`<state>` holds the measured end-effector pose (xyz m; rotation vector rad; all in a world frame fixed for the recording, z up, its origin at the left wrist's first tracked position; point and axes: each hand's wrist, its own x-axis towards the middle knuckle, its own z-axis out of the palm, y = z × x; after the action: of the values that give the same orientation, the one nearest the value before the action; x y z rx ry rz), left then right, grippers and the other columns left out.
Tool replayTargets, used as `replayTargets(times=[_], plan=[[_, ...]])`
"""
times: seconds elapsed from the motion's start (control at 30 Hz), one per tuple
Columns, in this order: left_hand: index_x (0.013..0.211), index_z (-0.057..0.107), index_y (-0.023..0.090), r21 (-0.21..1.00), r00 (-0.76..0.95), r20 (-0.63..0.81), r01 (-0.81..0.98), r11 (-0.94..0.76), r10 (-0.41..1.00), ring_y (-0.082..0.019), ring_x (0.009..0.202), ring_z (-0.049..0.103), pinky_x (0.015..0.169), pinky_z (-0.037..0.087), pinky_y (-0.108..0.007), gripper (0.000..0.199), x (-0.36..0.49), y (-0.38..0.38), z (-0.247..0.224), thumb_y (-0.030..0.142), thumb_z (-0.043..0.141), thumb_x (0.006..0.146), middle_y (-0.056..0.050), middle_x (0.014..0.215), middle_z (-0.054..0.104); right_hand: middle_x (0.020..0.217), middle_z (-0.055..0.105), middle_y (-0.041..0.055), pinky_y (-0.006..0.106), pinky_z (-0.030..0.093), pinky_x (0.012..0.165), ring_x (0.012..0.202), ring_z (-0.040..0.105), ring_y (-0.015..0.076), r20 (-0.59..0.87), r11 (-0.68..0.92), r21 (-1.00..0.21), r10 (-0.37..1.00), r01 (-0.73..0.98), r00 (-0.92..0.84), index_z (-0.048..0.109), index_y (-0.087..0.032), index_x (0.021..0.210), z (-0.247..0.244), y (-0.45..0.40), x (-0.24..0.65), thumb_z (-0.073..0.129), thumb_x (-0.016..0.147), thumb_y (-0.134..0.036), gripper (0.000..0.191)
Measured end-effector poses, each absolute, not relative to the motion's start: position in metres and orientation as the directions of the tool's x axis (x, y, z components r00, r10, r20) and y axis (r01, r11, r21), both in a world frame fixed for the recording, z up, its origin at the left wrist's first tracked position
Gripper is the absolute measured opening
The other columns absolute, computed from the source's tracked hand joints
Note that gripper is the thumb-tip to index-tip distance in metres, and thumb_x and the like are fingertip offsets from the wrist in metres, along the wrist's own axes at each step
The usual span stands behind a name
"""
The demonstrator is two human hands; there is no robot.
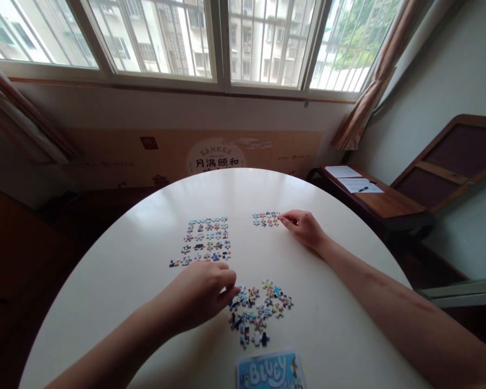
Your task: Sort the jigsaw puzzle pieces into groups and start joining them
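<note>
With the loose heap of puzzle pieces taken as the dial's centre, 12 o'clock is filled by a barred window (pixel 222 43). A round white table (pixel 117 259) is spread beneath the puzzle pieces. Beyond its far edge, below the window, a tan printed panel (pixel 166 156) is seen. At 1 to 2 o'clock, past the table, a wooden bench (pixel 405 202) is topped with papers (pixel 360 185). The right hand (pixel 303 227) is extended at 1 o'clock, its thumb and forefinger brought narrowly together; whether a piece is pinched cannot be told. The left hand (pixel 206 286) is held at 10 o'clock, fingers curled, tips close by the heap's edge; whether anything is gripped cannot be told. At 6 o'clock a blue "Bluey" cover (pixel 271 373) is cut off by the lower border. The heap (pixel 263 312) itself is jumbled, some pieces overlapped. At 11 o'clock a block of pieces (pixel 209 236) is laid out in five rows. At 12, two short rows (pixel 263 222) are set, their right end reached by the right fingertips.
</note>
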<state>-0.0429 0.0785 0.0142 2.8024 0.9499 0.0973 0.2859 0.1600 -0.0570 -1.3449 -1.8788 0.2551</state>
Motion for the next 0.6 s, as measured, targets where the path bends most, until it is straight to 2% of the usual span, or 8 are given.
replayTargets(times=[0.17, 0.23, 0.33, 0.47, 0.53, 0.6], plan=[[0.068, 0.056, 0.017, 0.194, 0.811, 0.021, 0.57, -0.798, 0.585, -0.013, 0.061, 0.055, 0.056, 0.031, -0.026, 0.028, -0.041, 0.077, 0.012, 0.025, 0.059, 0.094, -0.001, 0.072, 0.066, 0.075, 0.073, 0.0058, 0.03, 0.045, 0.064, 0.063, 0.059, 0.0172, 0.503, 0.464, -0.559, 0.849, 0.687, -0.165, 0.079, -0.018, 0.084, -0.054, 0.152, 0.282, 0.061, 0.093, -0.034, 0.025], [0.067, 0.056, 0.017, 0.198, 0.818, 0.038, 0.557, -0.807, 0.574, -0.013, 0.061, 0.055, 0.057, 0.031, -0.025, 0.027, -0.042, 0.077, 0.012, 0.024, 0.06, 0.093, -0.001, 0.07, 0.065, 0.072, 0.071, 0.0048, 0.03, 0.045, 0.064, 0.061, 0.057, 0.0162, 0.501, 0.495, -0.562, 0.841, 0.663, -0.204, 0.079, -0.018, 0.091, -0.052, 0.143, 0.279, 0.061, 0.093, -0.034, 0.024], [0.067, 0.056, 0.017, 0.203, 0.822, 0.061, 0.545, -0.813, 0.566, -0.013, 0.061, 0.055, 0.057, 0.031, -0.025, 0.026, -0.043, 0.077, 0.015, 0.021, 0.06, 0.093, 0.0, 0.068, 0.065, 0.072, 0.069, 0.0041, 0.027, 0.044, 0.059, 0.057, 0.054, 0.0143, 0.484, 0.549, -0.587, 0.827, 0.595, -0.286, 0.077, -0.016, 0.108, -0.046, 0.125, 0.269, 0.053, 0.098, -0.039, 0.034], [0.074, 0.06, 0.018, 0.211, 0.822, 0.142, 0.519, -0.828, 0.552, -0.012, 0.059, 0.056, 0.056, 0.032, -0.024, 0.022, -0.046, 0.077, 0.02, 0.024, 0.057, 0.095, 0.001, 0.069, 0.065, 0.072, 0.065, 0.0038, 0.025, 0.045, 0.059, 0.061, 0.057, 0.0129, 0.405, 0.653, -0.621, 0.741, 0.434, -0.535, 0.081, -0.018, 0.095, -0.028, 0.097, 0.253, 0.044, 0.102, -0.051, 0.05], [0.076, 0.061, 0.018, 0.213, 0.817, 0.199, 0.503, -0.837, 0.542, -0.012, 0.058, 0.056, 0.055, 0.034, -0.025, 0.023, -0.047, 0.078, 0.021, 0.027, 0.055, 0.097, 0.001, 0.07, 0.065, 0.075, 0.063, 0.004, 0.024, 0.045, 0.063, 0.065, 0.059, 0.0125, 0.298, 0.666, -0.661, 0.655, 0.345, -0.695, 0.081, -0.019, 0.098, -0.019, 0.087, 0.246, 0.044, 0.103, -0.049, 0.048], [0.079, 0.061, 0.019, 0.214, 0.814, 0.239, 0.488, -0.846, 0.53, -0.012, 0.058, 0.057, 0.056, 0.035, -0.025, 0.023, -0.048, 0.079, 0.021, 0.028, 0.053, 0.098, 0.001, 0.071, 0.065, 0.078, 0.063, 0.0034, 0.024, 0.045, 0.066, 0.066, 0.058, 0.0118, 0.215, 0.679, -0.658, 0.585, 0.327, -0.782, 0.081, -0.02, 0.099, -0.014, 0.081, 0.242, 0.045, 0.104, -0.046, 0.045]])
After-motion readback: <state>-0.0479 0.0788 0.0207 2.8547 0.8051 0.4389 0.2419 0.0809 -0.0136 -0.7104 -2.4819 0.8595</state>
